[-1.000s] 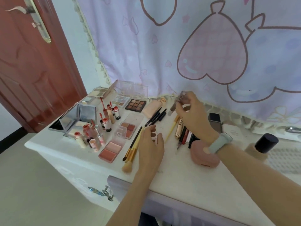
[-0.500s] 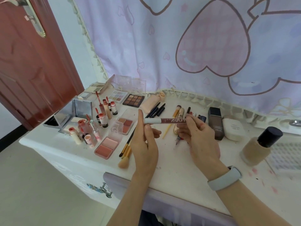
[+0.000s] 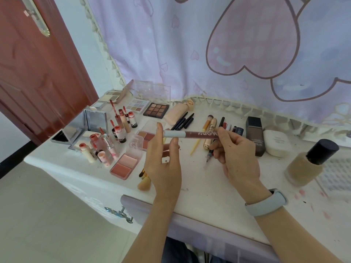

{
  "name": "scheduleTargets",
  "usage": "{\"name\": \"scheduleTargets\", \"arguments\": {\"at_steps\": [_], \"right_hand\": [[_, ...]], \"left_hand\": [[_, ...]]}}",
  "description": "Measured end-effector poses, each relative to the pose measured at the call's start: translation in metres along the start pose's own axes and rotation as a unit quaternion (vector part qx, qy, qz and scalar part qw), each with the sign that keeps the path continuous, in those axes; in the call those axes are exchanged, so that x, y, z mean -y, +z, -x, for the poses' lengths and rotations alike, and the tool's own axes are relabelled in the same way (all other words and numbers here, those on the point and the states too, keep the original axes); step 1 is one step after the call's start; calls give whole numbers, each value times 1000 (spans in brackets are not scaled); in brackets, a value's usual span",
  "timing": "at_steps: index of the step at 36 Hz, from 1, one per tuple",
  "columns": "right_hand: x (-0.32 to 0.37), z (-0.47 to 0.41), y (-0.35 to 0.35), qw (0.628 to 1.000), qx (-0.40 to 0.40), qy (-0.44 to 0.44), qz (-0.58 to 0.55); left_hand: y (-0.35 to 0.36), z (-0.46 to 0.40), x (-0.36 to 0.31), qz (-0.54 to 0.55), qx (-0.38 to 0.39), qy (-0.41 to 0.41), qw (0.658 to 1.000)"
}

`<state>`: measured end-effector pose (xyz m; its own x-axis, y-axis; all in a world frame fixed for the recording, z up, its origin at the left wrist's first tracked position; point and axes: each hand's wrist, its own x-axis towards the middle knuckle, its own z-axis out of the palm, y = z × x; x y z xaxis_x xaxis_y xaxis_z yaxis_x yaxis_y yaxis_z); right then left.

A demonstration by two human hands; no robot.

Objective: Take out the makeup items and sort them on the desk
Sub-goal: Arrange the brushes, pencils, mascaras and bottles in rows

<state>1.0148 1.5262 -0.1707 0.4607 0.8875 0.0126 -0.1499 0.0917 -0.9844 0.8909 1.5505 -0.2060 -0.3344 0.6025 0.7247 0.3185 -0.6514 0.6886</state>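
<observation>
While the lip gloss tube was held level above the bench, the right hand gripped its dark-red end and the left hand pinched its pale cap between fingertips. Blush palettes lay just left; a foundation bottle stood right.

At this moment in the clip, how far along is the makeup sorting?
Mostly done: lip tubes, palettes, brushes and pens already lie grouped on the desk. In hand: a slim maroon lip pen, held level between left hand and right hand. Left: placing it, likely with the lip items.
</observation>
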Motion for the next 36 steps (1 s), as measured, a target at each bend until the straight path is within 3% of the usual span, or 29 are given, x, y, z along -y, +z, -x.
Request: {"name": "scheduleTargets", "arguments": {"at_steps": [6,10,15,18,23,28,32,36], "right_hand": [[7,-7,-2,993,-61,45,-92],[5,-13,-9,993,-86,40,-64],[5,-11,-6,997,-72,-17,12],[6,-9,-4,997,-44,-61,-5],[4,-9,-9,993,16,-118,14],[1,-12,-11,990,-42,-121,55],[0,-10,-11,984,-58,-139,91],[0,-9,-11,980,-56,-155,107]], "left_hand": [[1,1,1,-19,62,0,998],[4,7,-1,-62,142,40,987],[3,5,1,-48,148,49,987],[1,5,0,-21,144,3,989],[-1,2,-2,75,124,-163,976],[-2,-2,-8,120,149,-148,970],[-3,-2,0,45,177,-65,981],[0,-1,1,35,169,-167,971]]}}
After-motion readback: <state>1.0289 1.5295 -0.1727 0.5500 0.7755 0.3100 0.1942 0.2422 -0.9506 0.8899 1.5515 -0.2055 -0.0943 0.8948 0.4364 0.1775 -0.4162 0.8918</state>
